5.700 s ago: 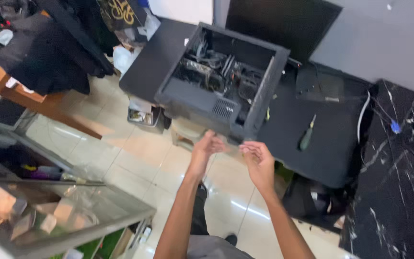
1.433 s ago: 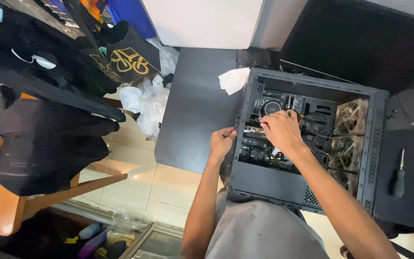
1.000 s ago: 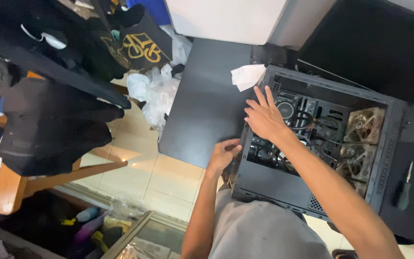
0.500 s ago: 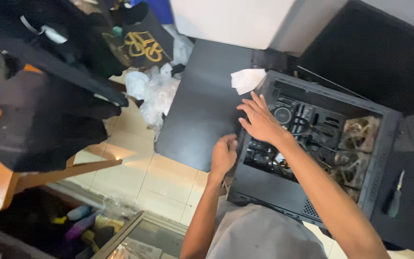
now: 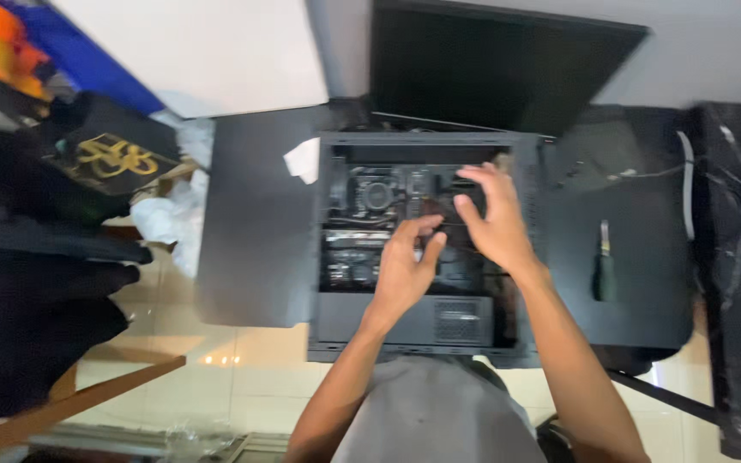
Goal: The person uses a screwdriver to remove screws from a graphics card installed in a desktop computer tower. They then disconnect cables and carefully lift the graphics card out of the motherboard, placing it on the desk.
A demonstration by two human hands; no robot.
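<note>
Computer case (image 5: 426,249), side panel off, lies flat on a dark table (image 5: 250,231) as both hands work inside it.

Left hand (image 5: 405,266) curls loosely over the middle of the board, fingers bent but gripping nothing that can be made out; right hand (image 5: 495,219) spreads open just beyond it, fingertips on a dark part, though whether it has a hold is unclear. Steel case looks heavy and stiff, best lifted by its outer frame; the boards and cables within seem fragile. Motion blur smears the parts under both palms. A screwdriver (image 5: 604,266) lies well right of the right hand, a white scrap (image 5: 304,159) left of the left.
</note>
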